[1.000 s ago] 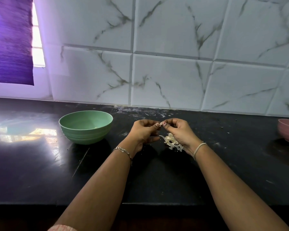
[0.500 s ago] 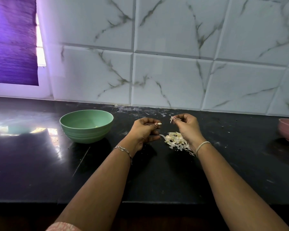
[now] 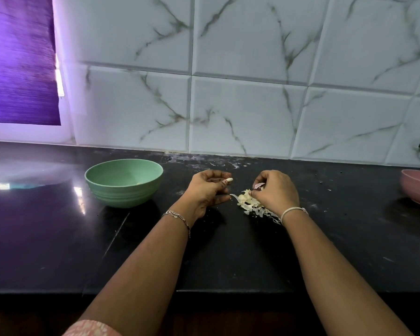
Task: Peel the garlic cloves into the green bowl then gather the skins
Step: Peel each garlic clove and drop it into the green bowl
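The left hand (image 3: 209,189) pinches a peeled garlic clove (image 3: 229,180) between thumb and curled fingers, its pale tip poking out to the right. The right hand (image 3: 277,191), fingers curled, grips a pinkish piece of skin (image 3: 259,186) right over the pile of garlic skins (image 3: 246,202), which lies on the black tabletop (image 3: 228,251) between the two hands and partly under the right one. The green bowl (image 3: 124,196) stands left of the left hand, near it but apart. A pink bowl (image 3: 416,190) sits at the far right edge.
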A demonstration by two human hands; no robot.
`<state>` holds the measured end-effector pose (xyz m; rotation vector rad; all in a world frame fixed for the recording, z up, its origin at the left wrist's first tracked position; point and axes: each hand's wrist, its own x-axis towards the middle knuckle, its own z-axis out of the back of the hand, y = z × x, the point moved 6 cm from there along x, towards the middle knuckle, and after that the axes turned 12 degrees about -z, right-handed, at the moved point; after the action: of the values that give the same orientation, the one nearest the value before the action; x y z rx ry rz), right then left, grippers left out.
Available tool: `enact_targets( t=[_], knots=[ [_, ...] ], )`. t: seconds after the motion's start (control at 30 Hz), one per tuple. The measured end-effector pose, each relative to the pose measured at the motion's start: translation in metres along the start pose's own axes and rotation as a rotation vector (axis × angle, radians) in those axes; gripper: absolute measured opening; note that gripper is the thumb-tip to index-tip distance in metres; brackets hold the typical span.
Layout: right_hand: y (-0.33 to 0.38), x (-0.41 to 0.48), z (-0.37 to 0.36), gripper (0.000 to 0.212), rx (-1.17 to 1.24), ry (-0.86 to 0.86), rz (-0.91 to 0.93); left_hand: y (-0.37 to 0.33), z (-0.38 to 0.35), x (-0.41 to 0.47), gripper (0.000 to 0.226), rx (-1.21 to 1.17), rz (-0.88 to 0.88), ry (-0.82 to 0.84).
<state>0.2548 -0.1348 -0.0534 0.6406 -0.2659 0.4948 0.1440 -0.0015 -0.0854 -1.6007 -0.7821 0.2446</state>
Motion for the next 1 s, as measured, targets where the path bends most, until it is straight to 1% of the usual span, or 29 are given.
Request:
enact_targets(
  t=[0.03, 0.1, 0.3, 0.4, 0.5, 0.63, 0.67, 0.77, 0.87, 0.93, 1.0],
  knots=[
    [0.001, 0.000, 0.000, 0.007, 0.019, 0.006, -0.002, 0.000, 0.000, 0.000, 0.008, 0.001, 0.000, 0.000],
    [0.002, -0.002, 0.000, 0.008, 0.029, 0.014, -0.016, 0.000, 0.000, -0.001, 0.008, 0.005, -0.001, -0.004],
    [0.004, -0.006, 0.006, 0.007, -0.067, -0.009, -0.037, -0.003, 0.000, -0.002, 0.010, 0.007, -0.012, -0.017],
    [0.005, -0.007, 0.007, 0.013, -0.052, -0.008, -0.023, -0.003, 0.000, -0.002, 0.010, 0.006, -0.011, -0.024],
    [0.004, -0.006, 0.007, 0.014, -0.086, -0.014, -0.018, -0.002, 0.000, -0.002, 0.009, 0.003, -0.005, -0.030],
    [0.003, -0.007, 0.008, 0.006, -0.121, -0.041, -0.008, -0.002, 0.000, -0.002, 0.010, -0.008, -0.002, -0.023],
    [0.003, -0.007, 0.009, 0.011, -0.112, -0.056, -0.005, -0.002, 0.000, -0.001, 0.010, -0.006, -0.003, -0.022],
    [0.003, -0.004, 0.010, 0.022, -0.020, -0.085, 0.057, -0.001, 0.001, 0.000, 0.013, 0.011, -0.009, -0.018],
    [0.013, -0.005, 0.004, 0.027, 0.170, -0.019, 0.182, 0.000, 0.000, 0.001, 0.012, 0.022, -0.020, -0.022],
    [0.019, -0.007, 0.000, 0.021, 0.381, 0.077, 0.177, -0.001, 0.000, 0.001, 0.011, 0.030, -0.035, -0.029],
    [0.022, -0.010, -0.005, 0.013, 0.519, 0.162, 0.143, -0.001, -0.001, 0.001, 0.010, 0.036, -0.052, -0.031]
  ],
)
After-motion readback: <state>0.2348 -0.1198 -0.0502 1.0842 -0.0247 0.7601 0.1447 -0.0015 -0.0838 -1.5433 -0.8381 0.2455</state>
